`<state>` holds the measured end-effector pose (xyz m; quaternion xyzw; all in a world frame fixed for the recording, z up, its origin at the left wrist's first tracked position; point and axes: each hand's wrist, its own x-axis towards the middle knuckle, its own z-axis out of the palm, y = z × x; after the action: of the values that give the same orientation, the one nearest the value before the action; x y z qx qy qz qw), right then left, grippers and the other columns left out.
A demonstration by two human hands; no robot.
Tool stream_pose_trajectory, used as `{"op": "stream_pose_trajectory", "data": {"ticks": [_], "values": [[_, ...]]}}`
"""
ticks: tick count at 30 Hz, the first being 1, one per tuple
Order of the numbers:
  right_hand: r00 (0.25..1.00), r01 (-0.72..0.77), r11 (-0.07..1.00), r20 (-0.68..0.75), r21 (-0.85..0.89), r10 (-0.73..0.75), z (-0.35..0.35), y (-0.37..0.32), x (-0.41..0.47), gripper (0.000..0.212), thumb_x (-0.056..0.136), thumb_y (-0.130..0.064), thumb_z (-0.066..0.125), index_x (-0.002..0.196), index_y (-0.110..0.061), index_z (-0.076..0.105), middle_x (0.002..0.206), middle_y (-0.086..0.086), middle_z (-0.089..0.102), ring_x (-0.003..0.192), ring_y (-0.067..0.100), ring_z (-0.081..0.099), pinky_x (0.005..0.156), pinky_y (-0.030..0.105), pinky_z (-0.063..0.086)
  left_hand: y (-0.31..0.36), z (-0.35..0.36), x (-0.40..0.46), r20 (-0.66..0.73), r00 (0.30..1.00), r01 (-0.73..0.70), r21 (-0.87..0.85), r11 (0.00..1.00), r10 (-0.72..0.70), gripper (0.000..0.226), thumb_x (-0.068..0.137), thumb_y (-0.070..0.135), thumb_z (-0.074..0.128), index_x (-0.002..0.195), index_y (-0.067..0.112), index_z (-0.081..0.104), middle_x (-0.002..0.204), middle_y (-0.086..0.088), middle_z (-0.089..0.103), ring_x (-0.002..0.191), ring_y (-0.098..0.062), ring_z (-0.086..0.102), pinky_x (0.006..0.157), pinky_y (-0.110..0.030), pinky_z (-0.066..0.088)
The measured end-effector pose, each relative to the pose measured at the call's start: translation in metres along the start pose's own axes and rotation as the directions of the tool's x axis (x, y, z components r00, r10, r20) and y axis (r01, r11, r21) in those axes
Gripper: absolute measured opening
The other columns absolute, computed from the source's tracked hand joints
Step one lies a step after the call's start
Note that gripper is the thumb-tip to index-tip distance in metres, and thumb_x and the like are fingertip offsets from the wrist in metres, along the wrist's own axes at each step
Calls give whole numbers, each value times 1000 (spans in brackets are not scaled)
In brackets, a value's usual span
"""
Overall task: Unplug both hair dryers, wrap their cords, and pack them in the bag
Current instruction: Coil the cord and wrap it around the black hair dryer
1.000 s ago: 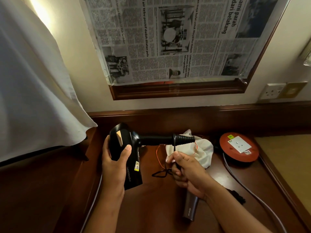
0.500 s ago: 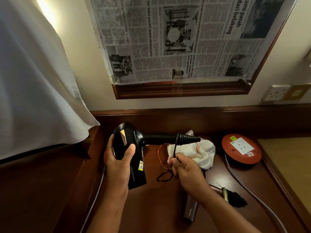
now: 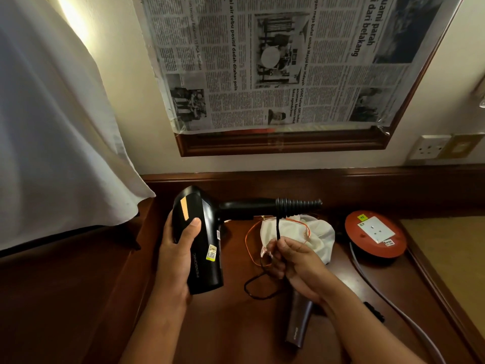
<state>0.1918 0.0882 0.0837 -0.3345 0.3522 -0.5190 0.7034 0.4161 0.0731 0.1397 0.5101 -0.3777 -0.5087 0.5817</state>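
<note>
The right hand (image 3: 294, 261) is covering most of the second dryer (image 3: 298, 324); the grey cable (image 3: 388, 303) is running off the bottom edge

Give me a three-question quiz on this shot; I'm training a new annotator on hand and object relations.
1. True or false: the left hand grips the body of the black hair dryer.
2. What does the right hand pinch? A) black cord B) the white cloth bag C) the red extension reel
3. Where does the second hair dryer lie relative to the right hand?

Key: 1. True. 2. A; the cord runs up taut to the dryer's handle. 3. On the wooden desk, partly hidden under the right hand and wrist.
</note>
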Motion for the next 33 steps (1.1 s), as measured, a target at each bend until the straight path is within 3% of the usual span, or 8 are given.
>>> {"op": "stream_pose_trajectory", "data": {"ticks": [4, 9, 15, 18, 21, 25, 28, 33], "values": [[1000, 10, 1000, -21, 16, -10, -7, -12, 14, 30, 73, -27, 71, 85, -2, 60, 58, 5, 41, 50, 14, 40, 47, 23, 38, 7, -4, 3, 46, 999, -28, 12, 1000, 28, 85, 54, 51, 73, 133, 28, 53, 116, -4, 68, 95, -16, 70, 69, -25, 56], [992, -43, 952, -123, -304, 5, -10, -40, 25, 21, 97, -13, 47, 80, -5, 56, 54, -2, 33, 40, 6, 28, 35, 18, 24, 12, -8, 4, 88, 996, 2, 16, 1000, -3, 75, 58, 51, 75, 129, 33, 56, 118, -17, 66, 100, -36, 66, 80, -49, 56], [980, -107, 647, -189, -755, -59, -7, -70, 33, 15, 89, -7, 54, 75, -5, 59, 52, 1, 38, 41, 10, 33, 38, 23, 26, 22, -12, 3, 151, 986, 75, -52, 996, -66, 55, 73, 28, 67, 126, 31, 55, 97, -16, 68, 63, -24, 69, 50, -34, 56], [994, 28, 547, -36, -837, -107, -11, -86, 38, 15, 81, 3, 58, 69, -6, 61, 59, 10, 51, 51, 17, 43, 47, 29, 33, 24, -16, 4, 175, 983, 59, 3, 998, -59, 63, 68, 31, 78, 126, 36, 55, 104, -15, 69, 73, -26, 71, 55, -34, 57], [993, 17, 468, -41, -884, -113, -9, -100, 47, 11, 86, -14, 67, 77, -8, 70, 72, 16, 67, 60, 19, 56, 56, 31, 45, 26, -18, 3, 170, 985, 25, 51, 998, -33, 64, 69, 34, 80, 127, 39, 54, 107, -15, 68, 77, -27, 71, 58, -36, 57], [978, 81, 311, 15, -947, -210, -3, -117, 57, 8, 85, -18, 69, 78, -19, 69, 78, 2, 70, 71, 8, 64, 64, 15, 50, 27, -11, 0, 175, 985, -12, 57, 998, 2, 55, 77, 23, 66, 129, 35, 53, 99, -10, 69, 72, -25, 71, 57, -35, 59], [958, 129, 124, 91, -984, -273, -1, -127, 57, 8, 85, -26, 69, 78, -22, 69, 77, -5, 69, 75, 9, 66, 70, 25, 52, 29, -9, -1, 170, 986, -10, 57, 998, 0, 50, 85, 15, 62, 131, 32, 51, 95, -8, 70, 69, -22, 71, 55, -33, 59], [953, 166, -36, 169, -986, -251, 4, -134, 49, 17, 88, -39, 64, 89, -24, 72, 81, -7, 70, 75, 8, 65, 73, 34, 55, 31, -9, 0, 171, 985, -8, 64, 998, -3, 47, 88, 10, 61, 131, 27, 51, 90, -9, 69, 63, -21, 70, 50, -28, 56]]}}
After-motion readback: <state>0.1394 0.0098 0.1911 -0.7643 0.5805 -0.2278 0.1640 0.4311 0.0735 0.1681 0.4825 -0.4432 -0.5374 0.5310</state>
